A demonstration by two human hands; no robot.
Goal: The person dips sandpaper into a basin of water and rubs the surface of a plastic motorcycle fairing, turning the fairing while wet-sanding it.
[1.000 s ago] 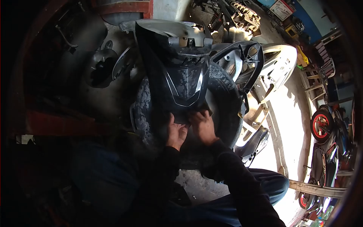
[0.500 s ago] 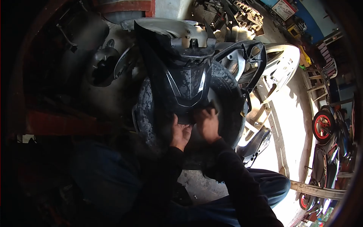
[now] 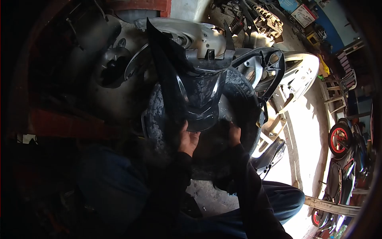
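A black plastic motorcycle fairing panel (image 3: 199, 89) rests across a round black tub (image 3: 157, 109), its narrow end toward me. My left hand (image 3: 189, 140) grips the panel's lower tip, thumb on top and fingers beneath. Over the tub's right part, apart from the panel, is my right hand (image 3: 235, 134). Its fingers are bent closed; what they hold, if anything, is too dark to make out. The panel looks wet and patchy, with two bright lines along its sides.
A grey-silver body panel (image 3: 199, 36) lies behind the tub. White fairing parts (image 3: 300, 71) and a black frame-like panel (image 3: 274, 75) stand at the right. Further right are a red-wheeled motorcycle (image 3: 340, 139) and a wooden bench (image 3: 334, 205). A shock absorber (image 3: 266, 18) lies at the back.
My right hand has moved right, off the panel's lower end and over the tub. My left hand keeps its hold on the tip. The view has shifted slightly.
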